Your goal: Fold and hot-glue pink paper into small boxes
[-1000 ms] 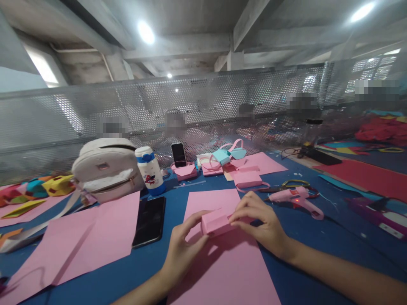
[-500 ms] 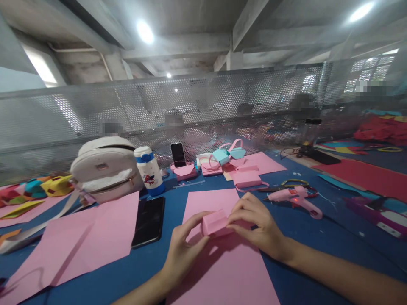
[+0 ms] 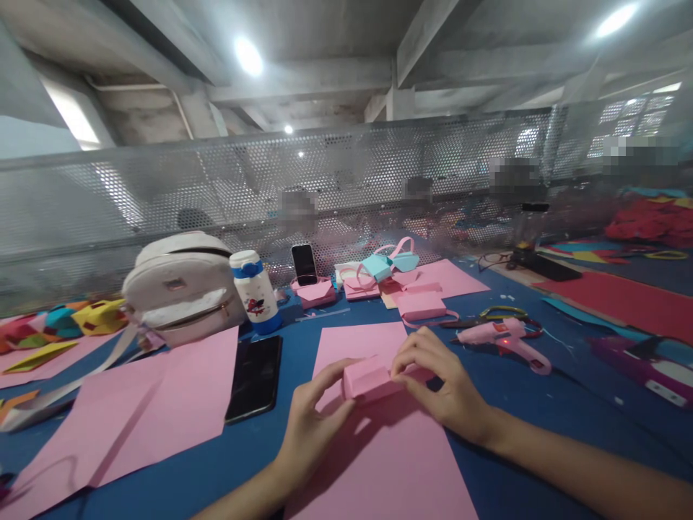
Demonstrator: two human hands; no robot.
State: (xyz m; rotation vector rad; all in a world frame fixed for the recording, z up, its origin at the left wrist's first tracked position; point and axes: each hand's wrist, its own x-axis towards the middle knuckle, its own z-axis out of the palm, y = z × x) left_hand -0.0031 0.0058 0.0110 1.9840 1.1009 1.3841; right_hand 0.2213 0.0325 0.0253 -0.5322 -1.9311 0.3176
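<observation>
A small folded pink paper box point(image 3: 369, 375) is held between my two hands, just above a large pink paper sheet point(image 3: 395, 462). My left hand point(image 3: 319, 412) grips its left end, thumb below and fingers above. At the right end, my right hand point(image 3: 436, 379) pinches the paper edge between thumb and fingertips. The pinched edge is partly hidden by those fingers. To the right of my right hand lies a pink glue gun point(image 3: 501, 338) with a red light lit, scissors point(image 3: 506, 313) just behind it.
A black phone point(image 3: 253, 379) and pink sheets point(image 3: 157, 401) lie on the left. Behind stand a white backpack point(image 3: 181, 289), a bottle point(image 3: 256, 292) and a phone point(image 3: 304, 264) propped on a pink paper bag point(image 3: 317, 293). More paper bags point(image 3: 425, 305) sit before a perforated metal screen point(image 3: 346, 173).
My right hand has shifted slightly right along the box's end, its fingertips still pinching the paper. My left hand keeps its hold almost unmoved.
</observation>
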